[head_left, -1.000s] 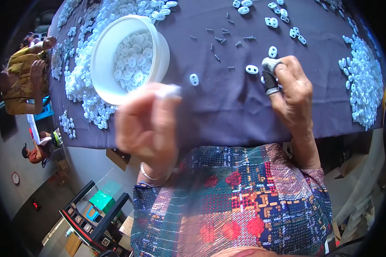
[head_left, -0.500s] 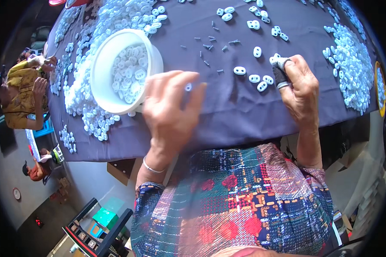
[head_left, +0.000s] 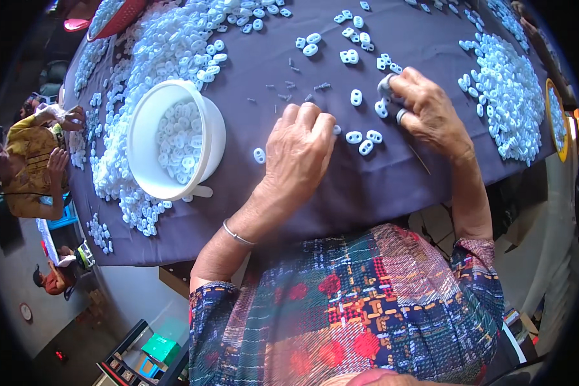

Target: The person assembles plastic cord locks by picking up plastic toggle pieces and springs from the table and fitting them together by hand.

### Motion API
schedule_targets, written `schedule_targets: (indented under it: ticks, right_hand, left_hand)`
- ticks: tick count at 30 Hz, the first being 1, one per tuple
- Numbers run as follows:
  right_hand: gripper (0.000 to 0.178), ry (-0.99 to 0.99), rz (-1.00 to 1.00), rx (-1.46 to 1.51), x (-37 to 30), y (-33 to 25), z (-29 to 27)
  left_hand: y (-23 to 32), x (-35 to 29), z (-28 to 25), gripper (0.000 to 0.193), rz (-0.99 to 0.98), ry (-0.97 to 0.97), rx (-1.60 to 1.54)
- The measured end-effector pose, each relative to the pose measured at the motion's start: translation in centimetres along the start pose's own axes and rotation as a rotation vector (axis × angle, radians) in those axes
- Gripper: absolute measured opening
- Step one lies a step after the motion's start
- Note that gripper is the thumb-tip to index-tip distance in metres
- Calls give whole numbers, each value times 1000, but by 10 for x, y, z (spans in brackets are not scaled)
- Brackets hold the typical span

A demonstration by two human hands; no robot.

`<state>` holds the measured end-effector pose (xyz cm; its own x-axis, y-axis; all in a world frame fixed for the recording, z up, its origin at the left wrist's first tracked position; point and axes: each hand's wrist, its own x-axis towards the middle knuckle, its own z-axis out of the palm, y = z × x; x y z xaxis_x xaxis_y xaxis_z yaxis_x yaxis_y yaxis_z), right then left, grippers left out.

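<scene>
My left hand (head_left: 300, 145) rests low over the dark tablecloth with its fingers bent and pressed together. The edge of a white oval piece (head_left: 336, 129) peeks out beside its fingertips; what they pinch is hidden. My right hand (head_left: 431, 112), a dark cover on one finger, is closed on a small white two-holed plastic piece (head_left: 381, 109). A thin brown stick (head_left: 420, 159) shows below that hand. Several small grey screws (head_left: 322, 86) lie scattered beyond my left hand. Loose two-holed pieces (head_left: 365, 147) lie between my hands, and another single piece (head_left: 259, 155) sits left of my left hand.
A white tub (head_left: 213, 138) of the same pieces stands tilted on my left, amid a large heap (head_left: 174, 48). Another heap (head_left: 511, 96) covers the right side, near a yellow-rimmed tray (head_left: 553, 145). A red basket (head_left: 119, 16) is far left. A co-worker (head_left: 35, 157) sits beyond the left edge.
My left hand has moved right and away from the tub, down to the cloth. A single piece now lies left of it. The whole view has shifted slightly.
</scene>
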<state>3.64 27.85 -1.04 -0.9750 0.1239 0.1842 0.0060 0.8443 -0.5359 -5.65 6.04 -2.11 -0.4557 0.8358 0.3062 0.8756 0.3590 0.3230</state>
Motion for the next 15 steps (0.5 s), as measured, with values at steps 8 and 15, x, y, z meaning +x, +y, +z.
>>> schedule_targets:
  ticks: [8, 15]
  right_hand:
    - [26, -158, 32, 115, -3, 6, -10]
    - [24, -72, -58, 15, -6, -6, -6]
  left_hand:
    - [20, -29, -2, 14, 42, -10, -156]
    - [14, -36, 0, 14, 21, 51, -167]
